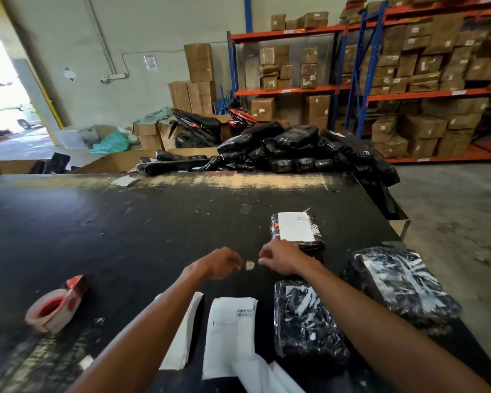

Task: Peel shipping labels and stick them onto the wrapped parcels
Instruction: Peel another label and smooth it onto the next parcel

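Parcel (310,244) lies flat, long axis pointing away, label (295,226) up; left hand (221,263) and right hand (281,258) curled, hold unclear.

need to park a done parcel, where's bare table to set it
Widest bare patch: left half of the table, between the tape dispenser and the far edge. Also the strip between the labelled parcel and the far pile. Crowded near right: label sheets and two parcels.
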`<state>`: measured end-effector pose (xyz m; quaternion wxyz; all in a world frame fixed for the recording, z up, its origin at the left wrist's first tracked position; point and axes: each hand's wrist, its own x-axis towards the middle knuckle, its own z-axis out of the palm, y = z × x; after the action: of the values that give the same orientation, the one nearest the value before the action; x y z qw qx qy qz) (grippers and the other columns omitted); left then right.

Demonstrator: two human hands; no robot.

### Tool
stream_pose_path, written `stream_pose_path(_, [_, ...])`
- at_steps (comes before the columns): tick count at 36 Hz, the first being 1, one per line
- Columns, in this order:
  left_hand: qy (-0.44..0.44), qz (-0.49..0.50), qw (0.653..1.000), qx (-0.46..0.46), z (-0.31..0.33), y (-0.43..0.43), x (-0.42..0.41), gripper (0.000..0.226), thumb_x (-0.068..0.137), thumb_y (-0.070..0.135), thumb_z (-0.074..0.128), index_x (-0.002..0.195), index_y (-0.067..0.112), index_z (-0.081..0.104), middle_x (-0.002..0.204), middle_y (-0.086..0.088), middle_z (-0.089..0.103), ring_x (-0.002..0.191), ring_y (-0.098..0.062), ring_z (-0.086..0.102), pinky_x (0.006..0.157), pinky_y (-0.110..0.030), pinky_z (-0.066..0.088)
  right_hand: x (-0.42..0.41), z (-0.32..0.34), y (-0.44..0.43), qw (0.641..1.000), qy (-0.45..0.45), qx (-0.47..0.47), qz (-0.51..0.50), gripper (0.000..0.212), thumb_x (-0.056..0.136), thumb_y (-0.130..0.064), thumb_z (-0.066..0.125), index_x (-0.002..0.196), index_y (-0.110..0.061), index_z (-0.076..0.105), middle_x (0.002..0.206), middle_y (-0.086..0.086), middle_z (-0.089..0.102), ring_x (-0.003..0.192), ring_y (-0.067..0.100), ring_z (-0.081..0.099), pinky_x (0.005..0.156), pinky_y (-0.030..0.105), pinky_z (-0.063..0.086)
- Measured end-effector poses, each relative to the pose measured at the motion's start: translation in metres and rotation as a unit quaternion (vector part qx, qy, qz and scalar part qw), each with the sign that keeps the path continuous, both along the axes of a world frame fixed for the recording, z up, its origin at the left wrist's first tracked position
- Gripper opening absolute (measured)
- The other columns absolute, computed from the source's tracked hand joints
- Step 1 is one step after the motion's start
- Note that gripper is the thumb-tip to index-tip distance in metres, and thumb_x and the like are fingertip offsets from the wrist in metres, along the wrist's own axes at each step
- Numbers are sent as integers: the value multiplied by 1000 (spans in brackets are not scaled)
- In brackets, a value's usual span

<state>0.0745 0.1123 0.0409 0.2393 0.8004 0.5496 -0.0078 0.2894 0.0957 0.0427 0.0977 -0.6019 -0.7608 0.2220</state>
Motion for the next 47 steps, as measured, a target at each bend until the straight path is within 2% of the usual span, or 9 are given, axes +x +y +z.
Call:
stream_pose_path(5, [8,8,999,-43,-20,-44,-27,37,97,22,64,134,18,63,134,-1,65,124,-19,62,108,-35,47,-35,-27,-46,984,-136,-71,92,70,88,-61,64,145,-23,51,148,2,53,143,25,38,117,64,10])
stream_pose_path(11, [124,-3,991,-59,-63,-69,-56,100,76,70,69,157,33,25,164,6,27,152,-26,17,122,-50,24,-60,-63,-78,959,-241,-44,143,112,77,-86,48,161,-22,10,170,-4,3,156,24,-7,106,77,-19])
stream_pose_path(19, [122,-32,992,21,-82,-95,-61,84,90,60,61,159,29,24,168,7,13,154,-27,5,125,-47,13,-63,-87,-88,960,-248,3,129,90,89,-76,40,160,-24,19,170,-5,-2,156,23,-11,103,79,-20])
stream_pose_path(28, [114,-47,990,75,-75,-99,-61,59,96,50,58,150,30,46,164,2,31,151,-22,25,123,-38,22,-60,-89,-98,964,-215,75,135,53,103,-52,37,151,-28,42,169,-2,16,157,22,3,96,74,-30])
stream_pose_path(35, [-25,27,999,-8,-39,-102,-60,67,98,55,52,156,28,33,154,-5,46,140,-22,45,115,-33,35,-50,-65,-96,981,-145,61,118,50,105,-54,30,152,-38,38,168,-8,17,156,26,12,108,76,-17])
stream_pose_path(37, [-126,99,984,-84,-26,-102,-56,74,96,62,48,157,25,30,152,-2,47,138,-23,48,111,-34,41,-47,-55,-94,988,-110,40,103,52,104,-56,31,153,-39,35,168,-8,16,155,28,15,109,74,-15])
stream_pose_path(42, [-345,176,911,-144,-7,-103,-46,41,96,45,62,116,10,72,106,-11,77,94,-20,74,92,-42,59,-40,-35,-95,995,-33,31,89,58,102,-59,37,156,-41,27,168,-5,16,154,20,22,115,71,-9])
stream_pose_path(45, [-416,185,884,-109,2,-105,-38,25,93,11,70,117,3,71,103,-11,78,95,-26,76,85,-39,62,-32,-25,-89,993,96,-27,61,89,86,-72,56,159,-39,18,165,-5,27,146,17,38,122,57,19])
stream_pose_path(47, [-447,166,872,-108,10,-108,-35,26,93,6,68,120,4,70,106,-12,78,98,-28,75,81,-35,62,-26,-15,-85,970,230,-74,23,109,73,-77,67,160,-32,18,157,-5,43,129,15,56,112,39,42])
